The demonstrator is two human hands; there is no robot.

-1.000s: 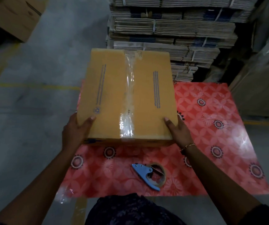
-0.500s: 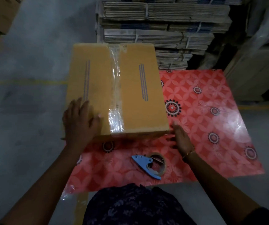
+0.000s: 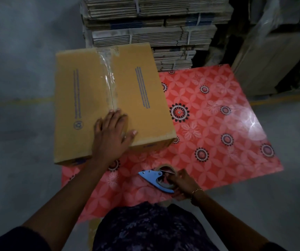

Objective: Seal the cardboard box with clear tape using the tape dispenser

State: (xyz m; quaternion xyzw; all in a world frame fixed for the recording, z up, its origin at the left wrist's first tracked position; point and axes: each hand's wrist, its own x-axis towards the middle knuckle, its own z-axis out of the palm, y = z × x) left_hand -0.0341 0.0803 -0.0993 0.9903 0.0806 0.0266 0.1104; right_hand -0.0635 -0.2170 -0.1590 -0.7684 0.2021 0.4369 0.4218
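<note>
A brown cardboard box (image 3: 84, 105) lies flaps-up on the left part of a red flowered mat (image 3: 218, 134). A strip of clear tape (image 3: 107, 77) runs along its centre seam. My left hand (image 3: 112, 134) lies flat, fingers spread, on the near end of that seam. The blue tape dispenser (image 3: 151, 175) with its tape roll rests on the mat close to me. My right hand (image 3: 181, 183) has its fingers closed around the roll end of the dispenser.
Bundled stacks of flattened cartons (image 3: 151, 28) stand right behind the box. Large wrapped cardboard sheets (image 3: 276, 57) lean at the right. Grey concrete floor (image 3: 18, 69) surrounds the mat, with a yellow line across it.
The box was shifted left and set down. My left hand slid from the box's left corner onto the taped seam. My right hand left the box and took hold of the dispenser.
</note>
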